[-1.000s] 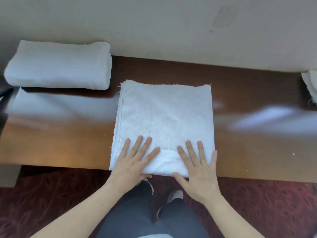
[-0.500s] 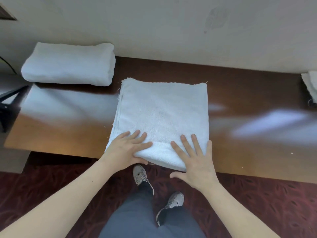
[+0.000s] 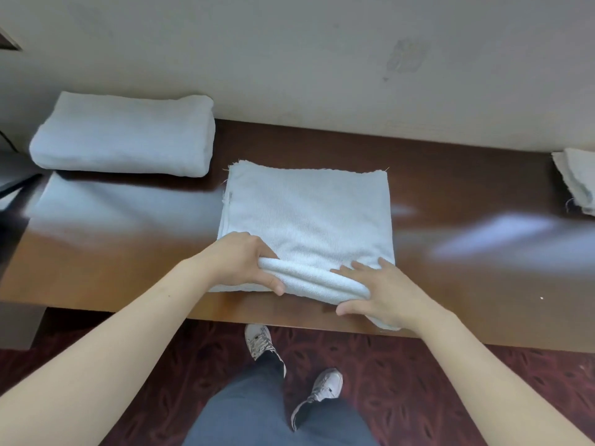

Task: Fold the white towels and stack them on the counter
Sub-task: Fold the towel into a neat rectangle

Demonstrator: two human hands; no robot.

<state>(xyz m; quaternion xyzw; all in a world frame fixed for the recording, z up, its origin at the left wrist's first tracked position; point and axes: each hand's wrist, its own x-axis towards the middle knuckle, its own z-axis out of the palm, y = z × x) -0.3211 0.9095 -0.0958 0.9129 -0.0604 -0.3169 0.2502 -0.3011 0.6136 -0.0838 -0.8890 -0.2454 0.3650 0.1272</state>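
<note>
- Three white towels are in view, all on the counter [image 3: 467,284].
- The first, the middle towel [image 3: 306,207], lies flat in front of the person, folded to a rough square with frayed threads along its far edge. Its near edge is lifted into a thick roll and reaches the counter's near rim.
- The second, a folded towel [image 3: 125,136], is a plump bundle at the far left against the wall, well apart from the hands.
- The third, a towel at the right edge [image 3: 578,178], is only partly in frame and also far back. I can't tell how it is folded.
- Two bare hands are at work, both on that raised near edge.
- The left hand [image 3: 238,262] grasps the roll's left end, thumb on the near side and fingers tucked behind it.
- The right hand [image 3: 383,291] clasps the roll's right end, fingers draped over the top and thumb underneath on the near side.
- Two pale shoes, the left shoe [image 3: 259,341] and the right shoe [image 3: 325,386], show below grey trousers [image 3: 257,413].
- The counter is long, dark glossy wood, with pale reflections smeared across it.
- A plain cream wall [image 3: 289,59] rises behind, with a faint grey smudge on it.
- The floor is dark red patterned carpet [image 3: 434,381].
</note>
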